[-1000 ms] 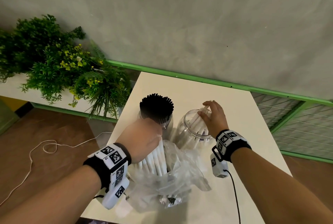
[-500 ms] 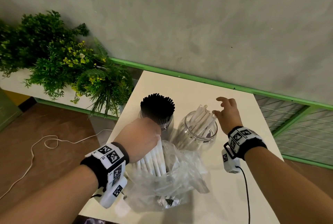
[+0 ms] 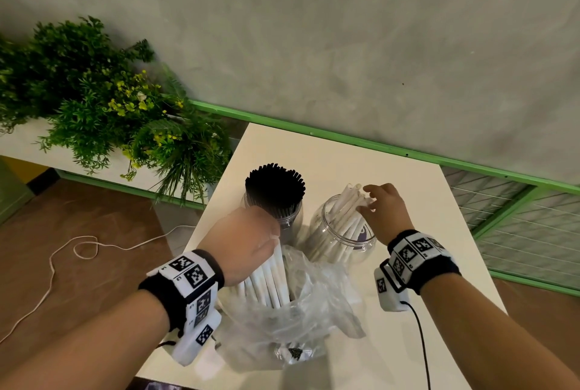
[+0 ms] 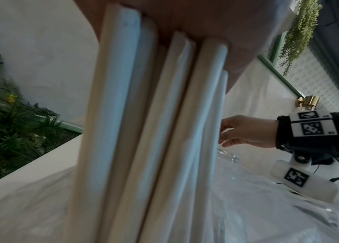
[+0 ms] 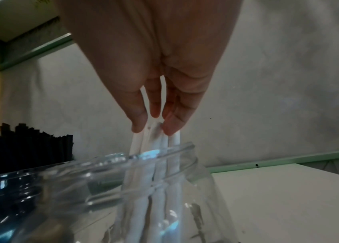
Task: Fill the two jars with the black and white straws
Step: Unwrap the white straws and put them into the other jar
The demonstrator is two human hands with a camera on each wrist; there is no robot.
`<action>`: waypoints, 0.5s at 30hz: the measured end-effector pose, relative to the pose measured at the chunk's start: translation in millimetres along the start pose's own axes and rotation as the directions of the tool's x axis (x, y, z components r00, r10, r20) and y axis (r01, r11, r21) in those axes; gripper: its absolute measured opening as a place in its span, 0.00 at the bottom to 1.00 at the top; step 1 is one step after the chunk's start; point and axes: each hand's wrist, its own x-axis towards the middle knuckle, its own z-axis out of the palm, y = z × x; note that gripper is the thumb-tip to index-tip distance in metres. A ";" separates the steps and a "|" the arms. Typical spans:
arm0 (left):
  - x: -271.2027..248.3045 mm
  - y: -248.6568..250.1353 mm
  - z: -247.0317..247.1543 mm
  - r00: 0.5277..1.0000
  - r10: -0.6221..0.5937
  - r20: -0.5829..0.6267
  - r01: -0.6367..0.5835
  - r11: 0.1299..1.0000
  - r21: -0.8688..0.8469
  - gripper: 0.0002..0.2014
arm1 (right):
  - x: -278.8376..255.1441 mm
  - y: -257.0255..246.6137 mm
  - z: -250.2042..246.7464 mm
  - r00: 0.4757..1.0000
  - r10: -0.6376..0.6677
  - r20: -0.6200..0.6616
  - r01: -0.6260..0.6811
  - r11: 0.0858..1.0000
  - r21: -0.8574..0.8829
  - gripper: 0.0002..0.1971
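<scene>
My left hand [image 3: 248, 239] grips a bundle of white straws [image 3: 273, 276] that stands in a crumpled clear plastic bag [image 3: 301, 311]; the left wrist view shows these straws [image 4: 154, 115] running up into my curled palm. Black straws [image 3: 274, 188] pack the left jar. To its right, a clear jar [image 3: 345, 240] holds several white straws [image 3: 342, 214] leaning right. My right hand [image 3: 365, 199] reaches over this jar's rim. In the right wrist view its straight fingertips [image 5: 170, 128] touch the straw tops [image 5: 156, 141] on both sides, above the jar [image 5: 177, 148].
The white table [image 3: 392, 176] ends close on the left and right. Green plants [image 3: 110, 101] stand off its left side; a green rail [image 3: 376, 146] and wire mesh [image 3: 518, 220] run behind and to the right. A white cord [image 3: 81, 245] lies on the floor.
My right hand drew away to the right of the jar, then came back to the tops of the white straws. The left hand has kept its hold on the bundle.
</scene>
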 end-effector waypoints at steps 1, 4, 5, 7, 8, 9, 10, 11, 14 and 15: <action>0.0 -0.1 0.2 1.000 -0.002 0.000 0.002 1.000 0.000 0.19 | 1.6 -3.0 1.2 1.000 0.002 0.013 -0.001 1.000 -0.009 0.22; -0.1 -1.0 0.8 1.000 -0.004 -0.004 0.004 1.000 0.001 0.19 | 4.9 -10.2 4.9 1.000 -0.009 0.024 0.010 1.000 -0.023 0.20; -0.2 -1.3 0.9 1.000 -0.005 -0.005 0.005 1.000 0.001 0.19 | 5.5 -11.6 6.4 1.000 -0.023 0.014 0.023 1.000 -0.016 0.19; -0.4 -1.8 0.7 1.000 -0.003 -0.007 0.003 1.000 -0.001 0.18 | 6.2 -12.9 8.9 0.999 -0.037 0.011 0.037 0.999 -0.006 0.18; -0.6 -2.0 0.5 1.000 -0.002 -0.008 0.002 1.000 -0.002 0.18 | 6.6 -13.0 9.9 0.999 -0.037 0.017 0.037 0.999 -0.005 0.17; -0.6 -2.3 0.6 1.000 -0.001 -0.007 0.001 1.000 -0.004 0.18 | 7.0 -13.0 10.7 0.999 -0.034 0.019 0.034 0.999 0.000 0.16; -0.6 -2.5 0.5 1.000 -0.001 -0.006 0.001 1.000 -0.004 0.18 | 7.4 -12.7 11.7 0.999 -0.032 0.014 0.032 0.999 0.010 0.14; -0.6 -2.7 0.5 1.000 -0.004 -0.006 0.004 1.000 -0.002 0.19 | 7.7 -12.7 12.6 0.999 -0.032 0.008 0.032 0.999 0.024 0.12; -0.2 -3.6 0.2 1.000 -0.010 -0.005 0.010 1.000 0.000 0.19 | 7.5 -11.8 14.3 0.998 -0.062 -0.010 0.062 0.997 0.047 0.06; 0.0 -3.8 0.2 1.000 -0.010 -0.005 0.010 1.000 -0.005 0.19 | 7.8 -12.1 14.0 0.997 -0.074 -0.013 0.074 0.996 0.046 0.05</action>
